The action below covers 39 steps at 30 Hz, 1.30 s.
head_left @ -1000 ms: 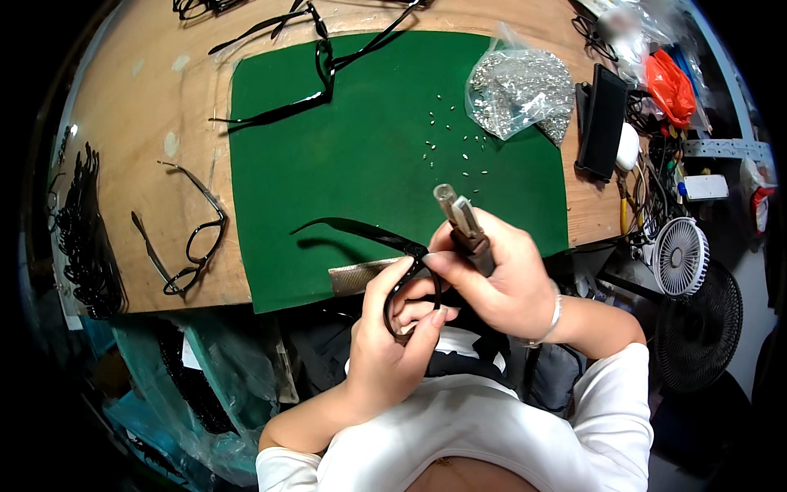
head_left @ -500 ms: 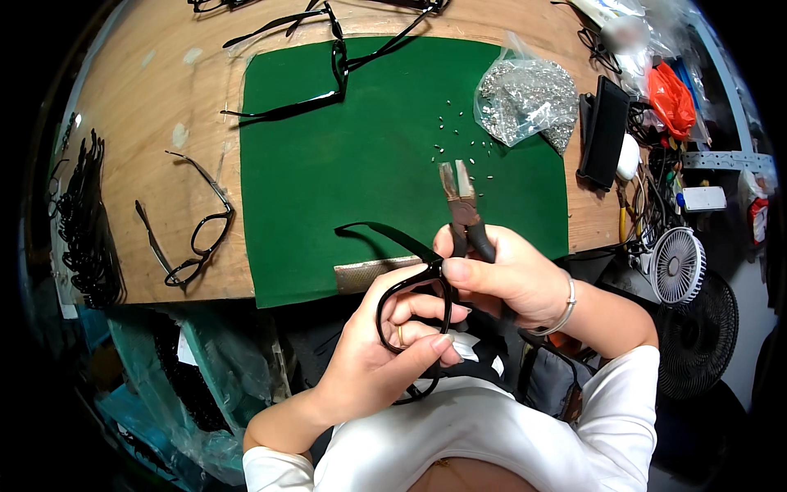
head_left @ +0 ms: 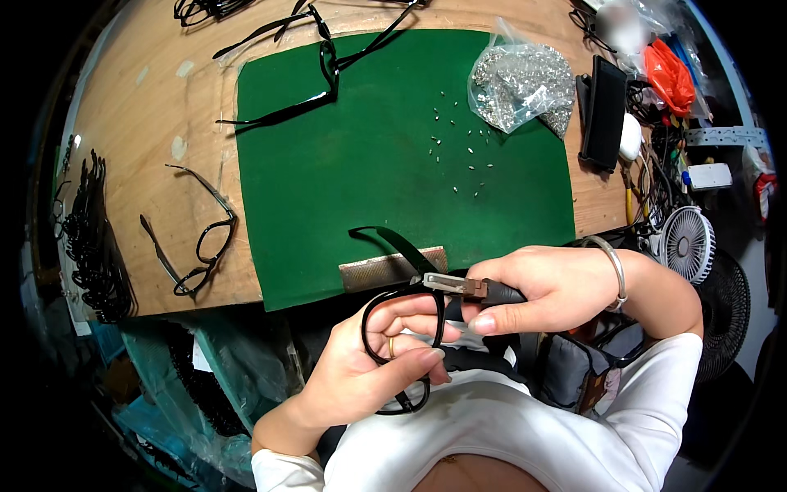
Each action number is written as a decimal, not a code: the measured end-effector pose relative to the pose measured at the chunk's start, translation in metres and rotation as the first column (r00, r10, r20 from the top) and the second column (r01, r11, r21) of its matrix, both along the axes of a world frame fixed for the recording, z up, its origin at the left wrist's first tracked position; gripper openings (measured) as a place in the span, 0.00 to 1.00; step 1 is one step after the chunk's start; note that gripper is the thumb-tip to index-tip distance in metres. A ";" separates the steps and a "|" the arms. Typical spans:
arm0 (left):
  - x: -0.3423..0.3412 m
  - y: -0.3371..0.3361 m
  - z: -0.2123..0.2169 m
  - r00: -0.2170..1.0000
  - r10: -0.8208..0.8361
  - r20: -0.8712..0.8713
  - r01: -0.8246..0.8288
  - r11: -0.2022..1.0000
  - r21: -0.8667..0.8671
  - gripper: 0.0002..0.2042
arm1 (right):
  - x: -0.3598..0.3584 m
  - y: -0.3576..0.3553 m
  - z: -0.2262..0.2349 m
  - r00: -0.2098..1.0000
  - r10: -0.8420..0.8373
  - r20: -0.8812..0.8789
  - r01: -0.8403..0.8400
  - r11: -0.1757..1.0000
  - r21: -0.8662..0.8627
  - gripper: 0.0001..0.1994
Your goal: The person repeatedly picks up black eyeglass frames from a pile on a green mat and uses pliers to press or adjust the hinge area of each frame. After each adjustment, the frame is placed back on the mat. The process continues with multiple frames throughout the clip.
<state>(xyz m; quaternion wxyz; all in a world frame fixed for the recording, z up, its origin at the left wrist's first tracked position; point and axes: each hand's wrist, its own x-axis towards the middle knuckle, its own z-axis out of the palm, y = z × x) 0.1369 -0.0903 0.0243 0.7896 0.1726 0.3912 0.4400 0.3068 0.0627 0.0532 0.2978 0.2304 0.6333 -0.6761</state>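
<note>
Toward nine o'clock, right hand (head_left: 543, 289) points gripped dark-handled metal pliers (head_left: 470, 288) at glossy black glasses frame (head_left: 441, 317) in left hand (head_left: 354, 364).

On the right of the surface (head_left: 600, 211), a black slab-shaped device (head_left: 605, 112) beside a small white rounded object (head_left: 630, 137); farther back, a red plastic bag (head_left: 669, 78). Rightward, tangled cables (head_left: 646, 182) near a white box (head_left: 709, 176). Past the near right edge, a small white fan (head_left: 687, 243) overlapping a larger black fan (head_left: 725, 320). At near left, translucent teal plastic (head_left: 156, 361).
</note>
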 end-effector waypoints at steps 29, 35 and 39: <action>-0.052 -0.006 -0.008 0.677 0.280 -0.681 -0.182 0.960 0.213 0.20 | 0.005 -0.009 -0.085 0.896 -0.159 -0.414 0.402 0.686 0.606 0.12; -0.129 0.010 -0.032 -0.493 0.370 -0.788 0.394 0.902 0.177 0.17 | 0.003 -0.007 -0.080 0.917 -0.158 -0.366 0.364 0.707 0.607 0.12; -0.156 0.007 -0.057 -0.481 0.134 -0.866 0.203 0.978 0.039 0.18 | 0.002 -0.007 -0.080 0.906 -0.185 -0.380 0.391 0.709 0.587 0.11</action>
